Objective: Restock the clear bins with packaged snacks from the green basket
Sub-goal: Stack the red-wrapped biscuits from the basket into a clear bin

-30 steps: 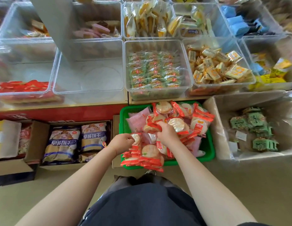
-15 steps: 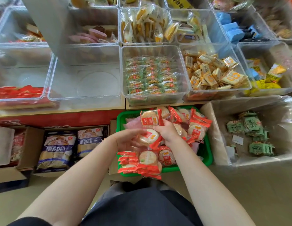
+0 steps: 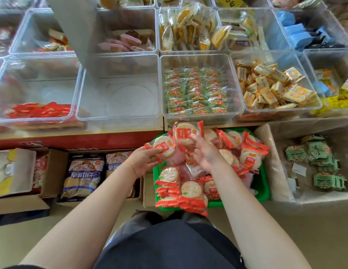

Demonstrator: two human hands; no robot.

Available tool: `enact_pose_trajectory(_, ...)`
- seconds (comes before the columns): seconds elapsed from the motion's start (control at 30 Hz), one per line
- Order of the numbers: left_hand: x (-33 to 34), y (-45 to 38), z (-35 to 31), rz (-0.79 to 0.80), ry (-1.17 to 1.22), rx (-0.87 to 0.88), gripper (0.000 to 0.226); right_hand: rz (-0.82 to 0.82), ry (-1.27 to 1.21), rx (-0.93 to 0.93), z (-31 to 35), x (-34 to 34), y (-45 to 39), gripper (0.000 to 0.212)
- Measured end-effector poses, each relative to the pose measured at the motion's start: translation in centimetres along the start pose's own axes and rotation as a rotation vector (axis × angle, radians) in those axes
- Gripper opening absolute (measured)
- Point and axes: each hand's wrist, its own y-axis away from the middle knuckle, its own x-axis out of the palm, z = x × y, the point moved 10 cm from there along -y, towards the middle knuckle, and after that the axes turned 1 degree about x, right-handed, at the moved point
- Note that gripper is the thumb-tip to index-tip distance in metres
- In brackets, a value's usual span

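Both hands up over the green basket (image 3: 263, 193): left hand (image 3: 143, 159) and right hand (image 3: 205, 152) each grasp a cracker pack, likely gathering for a bin.

We see a basket (image 3: 263, 189) of snack packs (image 3: 190, 189) on the floor below a shelf of bins (image 3: 118, 117), cartons (image 3: 52, 171) to its left, a box (image 3: 274, 171) to its right.

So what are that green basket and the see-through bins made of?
Green basket: probably moulded plastic, slightly glossy, with slotted walls. Empty clear bin: looks like rigid transparent plastic, since its contents and base show through and its rims catch glare. Acrylic or another plastic, I cannot tell.
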Motion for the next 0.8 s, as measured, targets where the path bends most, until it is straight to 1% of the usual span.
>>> enact_pose_trajectory(0.07,-0.3,0.7,-0.8,0.05,-0.006,0.03,0.022,0.09,0.043,0.044,-1.3,3.1,0.3,0.043)
enact_pose_trajectory(0.1,-0.7,1.0,-1.1,0.069,-0.024,0.033,0.018,0.124,0.059,0.056,-1.9,4.7,0.5,0.048)
enact_pose_trajectory(0.17,-2.0,1.8,-1.4,0.104,-0.077,0.007,0.016,0.13,0.095,0.044,-2.8,7.4,0.7,0.042)
enact_pose_trajectory(0.23,-4.0,2.5,-1.8,0.142,-0.127,-0.035,0.021,0.082,0.118,0.013,-3.4,9.9,0.6,0.036)
enact_pose_trajectory(0.3,-6.9,3.2,-3.0,0.183,-0.1,-0.04,0.018,0.065,0.14,-0.033,-4.1,13.2,0.2,0.035)
enact_pose_trajectory(0.37,-10.7,3.8,-4.7,0.224,-0.064,-0.014,0.012,0.056,0.15,-0.084,-4.9,17.4,0.0,0.023)
enact_pose_trajectory(0.43,-15.7,4.2,-6.3,0.247,-0.121,0.013,0.016,0.038,0.14,-0.125,-6.1,22.1,0.1,0.013)
enact_pose_trajectory(0.53,-24.0,5.1,-8.9,0.27,-0.218,0.038,0.014,0.038,0.117,-0.143,-8.9,29.4,0.1,0.018)
enact_pose_trajectory(0.63,-30.9,6.4,-11.5,0.316,-0.319,0.056,0.01,0.047,0.158,-0.129,-11.3,36.2,0.0,0.022)
enact_pose_trajectory(0.7,-34.3,7.3,-12.5,0.352,-0.376,0.046,0.006,0.045,0.19,-0.142,-12.0,39.8,0.1,0.021)
enact_pose_trajectory(0.8,-38.3,7.5,-14.4,0.335,-0.34,0.037,0.012,0.026,0.236,-0.181,-11.9,43.1,0.3,0.022)
